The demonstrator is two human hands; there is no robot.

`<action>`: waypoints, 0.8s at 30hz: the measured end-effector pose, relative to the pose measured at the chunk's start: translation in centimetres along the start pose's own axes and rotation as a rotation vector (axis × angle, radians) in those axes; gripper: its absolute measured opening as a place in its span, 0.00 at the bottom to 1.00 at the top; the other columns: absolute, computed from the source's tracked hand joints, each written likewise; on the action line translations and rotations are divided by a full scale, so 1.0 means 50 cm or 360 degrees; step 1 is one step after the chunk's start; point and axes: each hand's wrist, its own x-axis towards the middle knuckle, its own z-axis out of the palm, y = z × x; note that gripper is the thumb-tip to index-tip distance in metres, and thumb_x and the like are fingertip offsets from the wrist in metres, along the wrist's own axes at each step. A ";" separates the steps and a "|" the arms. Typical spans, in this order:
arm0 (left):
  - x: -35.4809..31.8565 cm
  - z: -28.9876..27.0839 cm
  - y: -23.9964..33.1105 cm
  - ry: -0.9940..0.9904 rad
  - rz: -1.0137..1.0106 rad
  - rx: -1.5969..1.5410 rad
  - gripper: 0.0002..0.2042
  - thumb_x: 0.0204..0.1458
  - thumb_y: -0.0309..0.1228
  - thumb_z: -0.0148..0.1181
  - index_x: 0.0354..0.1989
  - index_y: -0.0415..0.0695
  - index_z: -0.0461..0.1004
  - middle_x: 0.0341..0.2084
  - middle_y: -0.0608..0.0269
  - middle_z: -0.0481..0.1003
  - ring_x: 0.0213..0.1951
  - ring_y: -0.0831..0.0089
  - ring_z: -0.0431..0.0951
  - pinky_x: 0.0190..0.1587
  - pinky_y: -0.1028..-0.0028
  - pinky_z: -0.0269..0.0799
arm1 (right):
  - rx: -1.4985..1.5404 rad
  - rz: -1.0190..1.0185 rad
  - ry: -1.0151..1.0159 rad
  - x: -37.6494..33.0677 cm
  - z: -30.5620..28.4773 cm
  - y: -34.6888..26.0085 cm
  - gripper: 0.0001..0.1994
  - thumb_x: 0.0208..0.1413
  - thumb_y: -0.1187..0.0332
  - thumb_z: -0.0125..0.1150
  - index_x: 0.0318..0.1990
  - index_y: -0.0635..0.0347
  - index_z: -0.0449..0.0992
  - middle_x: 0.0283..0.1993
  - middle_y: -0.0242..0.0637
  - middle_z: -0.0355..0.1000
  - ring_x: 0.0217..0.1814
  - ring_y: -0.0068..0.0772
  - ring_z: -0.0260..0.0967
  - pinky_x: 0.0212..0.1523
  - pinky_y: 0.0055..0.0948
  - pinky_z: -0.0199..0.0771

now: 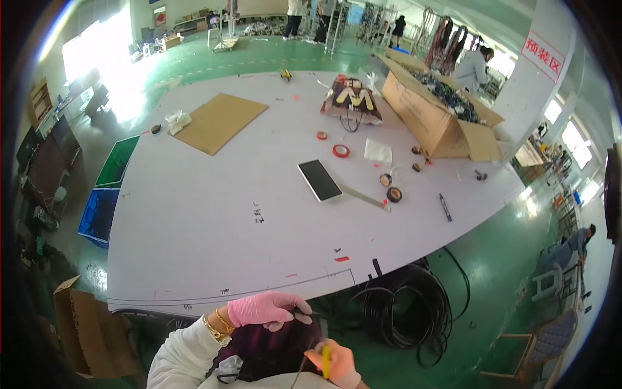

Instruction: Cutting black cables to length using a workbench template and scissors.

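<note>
My left hand (269, 310), in a pink glove, is closed in a pinch at the near edge of the table. Between its fingertips is the dark end of a thin black tube (317, 316), which runs to the right. Lower and to the right, close to my body, my right hand (340, 366) is wrapped round a slim yellow tool (326, 360); its working end is too unclear to name. A large coil of black tubing (405, 308) lies on the floor right of my hands, loose loops spreading from it.
The white table (194, 246) carries a phone (319, 181), tape rolls (341, 151), a marker (445, 207), a cardboard sheet (220, 123) and a snack bag (352, 100). A large carton (421, 113) stands at far right. Blue (98, 217) and green crates (118, 162) flank the left edge.
</note>
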 end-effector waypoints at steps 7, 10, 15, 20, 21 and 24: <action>-0.002 0.028 -0.010 -0.0078 0.0102 -0.0049 0.21 0.56 0.23 0.47 0.61 0.38 0.66 0.50 0.61 0.78 0.23 0.82 0.65 0.25 0.81 0.65 | -0.0679 -0.1069 0.0627 0.085 -0.050 -0.054 0.16 0.40 0.66 0.78 0.34 0.57 0.76 0.24 0.34 0.74 0.23 0.31 0.68 0.26 0.29 0.67; -0.053 0.033 -0.012 -0.0082 0.0182 -0.0102 0.21 0.59 0.24 0.49 0.62 0.38 0.65 0.50 0.59 0.78 0.22 0.81 0.64 0.25 0.81 0.64 | -0.1364 -0.1205 0.0624 0.126 -0.038 -0.050 0.15 0.37 0.62 0.74 0.24 0.55 0.72 0.20 0.40 0.69 0.23 0.49 0.66 0.25 0.40 0.66; -0.318 0.041 -0.053 0.1264 -0.0018 0.0207 0.20 0.58 0.25 0.52 0.60 0.39 0.69 0.44 0.55 0.80 0.25 0.77 0.71 0.29 0.77 0.70 | -0.1140 -0.1185 0.0585 0.133 -0.050 -0.084 0.16 0.41 0.64 0.76 0.22 0.57 0.69 0.16 0.37 0.64 0.18 0.46 0.61 0.23 0.38 0.63; -0.425 0.075 -0.139 0.2324 -0.0040 0.2217 0.26 0.46 0.24 0.64 0.57 0.40 0.72 0.44 0.54 0.78 0.38 0.66 0.81 0.38 0.69 0.77 | -0.0824 -0.1073 0.0439 0.106 0.018 -0.176 0.14 0.42 0.69 0.80 0.29 0.61 0.76 0.21 0.32 0.75 0.22 0.21 0.72 0.27 0.22 0.71; -0.375 0.090 -0.111 0.2172 0.0237 0.1928 0.28 0.43 0.23 0.66 0.57 0.40 0.72 0.45 0.54 0.77 0.40 0.65 0.80 0.39 0.68 0.77 | -0.0813 -0.1145 0.0404 0.103 0.040 -0.192 0.14 0.43 0.69 0.79 0.29 0.60 0.76 0.21 0.32 0.74 0.20 0.22 0.70 0.26 0.22 0.71; -0.218 0.106 -0.088 0.1358 0.0442 0.0841 0.32 0.49 0.22 0.65 0.66 0.43 0.65 0.47 0.54 0.75 0.34 0.65 0.79 0.45 0.68 0.76 | -0.0860 -0.1169 0.0217 0.098 0.094 -0.224 0.12 0.45 0.67 0.78 0.30 0.60 0.77 0.22 0.33 0.72 0.22 0.24 0.69 0.27 0.24 0.70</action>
